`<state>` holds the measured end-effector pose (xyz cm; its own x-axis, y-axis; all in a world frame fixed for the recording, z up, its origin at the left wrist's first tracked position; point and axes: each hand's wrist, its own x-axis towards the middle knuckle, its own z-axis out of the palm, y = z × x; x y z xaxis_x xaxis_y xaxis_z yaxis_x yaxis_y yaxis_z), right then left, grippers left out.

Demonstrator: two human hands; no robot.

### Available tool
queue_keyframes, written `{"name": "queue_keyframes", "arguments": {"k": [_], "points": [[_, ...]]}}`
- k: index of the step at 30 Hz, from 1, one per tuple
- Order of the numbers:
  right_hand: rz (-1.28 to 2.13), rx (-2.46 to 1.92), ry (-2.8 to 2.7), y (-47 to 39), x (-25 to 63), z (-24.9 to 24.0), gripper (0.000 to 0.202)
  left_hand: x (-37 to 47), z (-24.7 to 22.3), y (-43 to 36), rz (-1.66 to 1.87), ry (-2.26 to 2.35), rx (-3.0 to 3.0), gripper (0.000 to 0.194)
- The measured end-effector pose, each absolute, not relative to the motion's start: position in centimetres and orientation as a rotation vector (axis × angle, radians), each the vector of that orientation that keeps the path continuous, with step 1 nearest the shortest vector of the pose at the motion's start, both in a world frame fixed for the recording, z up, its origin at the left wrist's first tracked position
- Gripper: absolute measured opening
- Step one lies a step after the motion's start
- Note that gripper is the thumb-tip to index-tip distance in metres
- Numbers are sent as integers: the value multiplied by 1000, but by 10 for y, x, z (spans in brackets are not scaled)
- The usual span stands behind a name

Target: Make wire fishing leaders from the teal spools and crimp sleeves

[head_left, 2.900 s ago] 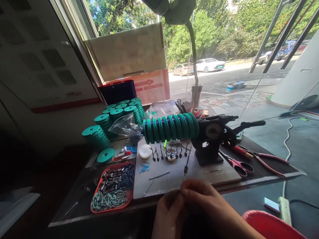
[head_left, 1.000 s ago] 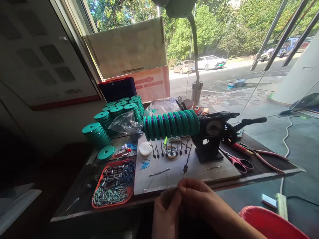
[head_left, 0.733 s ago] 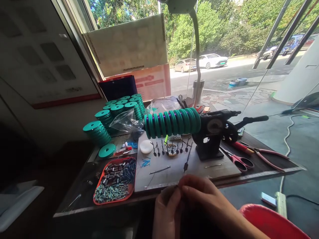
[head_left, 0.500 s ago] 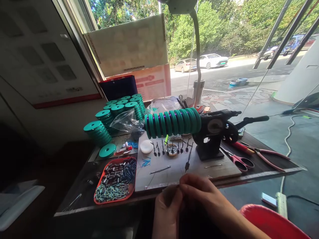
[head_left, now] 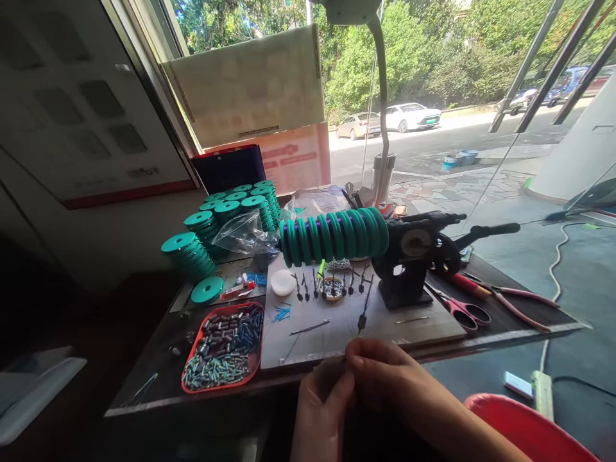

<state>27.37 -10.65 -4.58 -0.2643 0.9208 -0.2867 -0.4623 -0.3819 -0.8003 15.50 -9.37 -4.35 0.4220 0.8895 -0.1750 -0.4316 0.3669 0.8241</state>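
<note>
From where I'm standing, w/ the clock laid flat on the bench, pale board [head_left: 337, 343] at centre & person at 6: L hand [head_left: 325, 394] and R hand [head_left: 385, 369] are both at 6, just off the board's near edge, tips meeting. Fingers on both are drawn in tight, thumb to forefinger; can't tell what, if anything, is pinched btwn them, too dark & small. Nearest thing is the dark weight [head_left: 362, 321] w/ its coiled stem, on the board at 12 from the hands, v. near R fingertips; can't tell if it's linked to them.

Others on the board: row of small dark pieces [head_left: 307, 292] at 11–12, running past the round dish [head_left: 332, 299] of shiny bits; white lid [head_left: 283, 283] at 10; blue sticks [head_left: 282, 314] at 9; thin metal tool [head_left: 309, 327] at 8.

Big green roll [head_left: 334, 237] sits up over the far side at 12, fixed to the black crank stand [head_left: 404, 295] at 1–2. Red scissors [head_left: 469, 314] at 3, long pliers [head_left: 520, 301] beyond, same hr. Red tray [head_left: 262, 333] of metal & blue bits at 8–9, just beside the board. Stacked green spools [head_left: 231, 208] at 10–11. Red tub [head_left: 520, 423] at 4, off the bench.
</note>
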Motion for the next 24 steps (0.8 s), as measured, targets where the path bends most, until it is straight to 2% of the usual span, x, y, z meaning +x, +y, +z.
{"name": "queue_keyframes", "arguments": {"k": [4,15,24], "points": [[1786,-969,-746,-106,273,-42,47,155,-44,-95,950,705,742,18],[1630,-1132,-836,-112,281,-37,49,155,-38,-97,952,843,602,21],[1694,-1068,-842,-111,279,-37,43,156,-44,-96,928,793,883,24]]}}
